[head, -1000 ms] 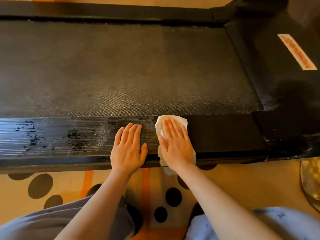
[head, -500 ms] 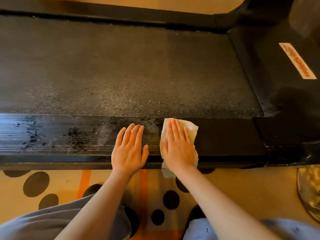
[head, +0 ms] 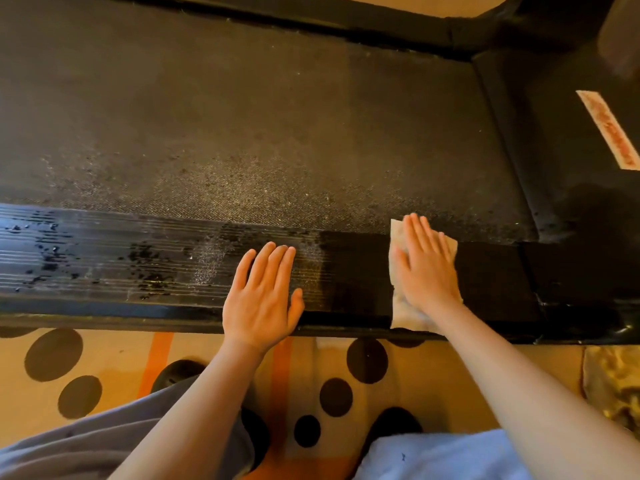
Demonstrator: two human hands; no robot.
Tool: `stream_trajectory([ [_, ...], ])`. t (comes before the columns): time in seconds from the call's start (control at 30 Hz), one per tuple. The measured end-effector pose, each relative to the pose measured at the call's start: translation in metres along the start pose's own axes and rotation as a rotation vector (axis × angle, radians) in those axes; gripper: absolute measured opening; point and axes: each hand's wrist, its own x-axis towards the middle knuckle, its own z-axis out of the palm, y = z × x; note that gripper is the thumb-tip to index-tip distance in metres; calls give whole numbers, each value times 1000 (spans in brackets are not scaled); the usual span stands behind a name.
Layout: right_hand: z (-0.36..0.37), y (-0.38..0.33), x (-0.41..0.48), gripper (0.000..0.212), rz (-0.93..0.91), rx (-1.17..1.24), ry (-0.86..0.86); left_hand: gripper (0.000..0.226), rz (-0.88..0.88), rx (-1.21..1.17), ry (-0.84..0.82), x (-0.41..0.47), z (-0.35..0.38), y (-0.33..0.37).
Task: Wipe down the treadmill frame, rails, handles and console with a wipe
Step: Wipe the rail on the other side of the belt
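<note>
Our right hand (head: pixel 427 268) presses the wipe (head: pixel 397 235) flat, fingers straight, on the near rail (head: pixel 104 265); our left hand (head: pixel 263 296) rests flat on the rail nearby. The wipe looks thin, soft and damp, so we judge a flat palm keeps it from bunching.

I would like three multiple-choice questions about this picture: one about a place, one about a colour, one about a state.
1. Where is the wipe? A on the console; B on the side rail, under the right hand; C hanging from a handle.
2. What colour are the stripes of the rug? A orange; B green; C blue.
3. How is the left hand? A flat on the rail, fingers straight; B gripping the wipe; C closed in a fist.
Answers: 1 B, the wipe shows around the pressing hand; 2 A, orange stripes run between dark spots; 3 A, it holds nothing.
</note>
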Motion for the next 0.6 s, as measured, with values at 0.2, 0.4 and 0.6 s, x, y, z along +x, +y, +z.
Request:
stream_trajectory([
  [0.2,6,-25,-3,60,160,44,25,57,8,9,8,-1,1,1],
  [0.4,21,-128,-24,63,-136,28,74,56,-14,-1,2,0,0,2],
  [0.6,17,-51,-44,61,-248,14,72,57,-13,-7,7,0,0,1],
])
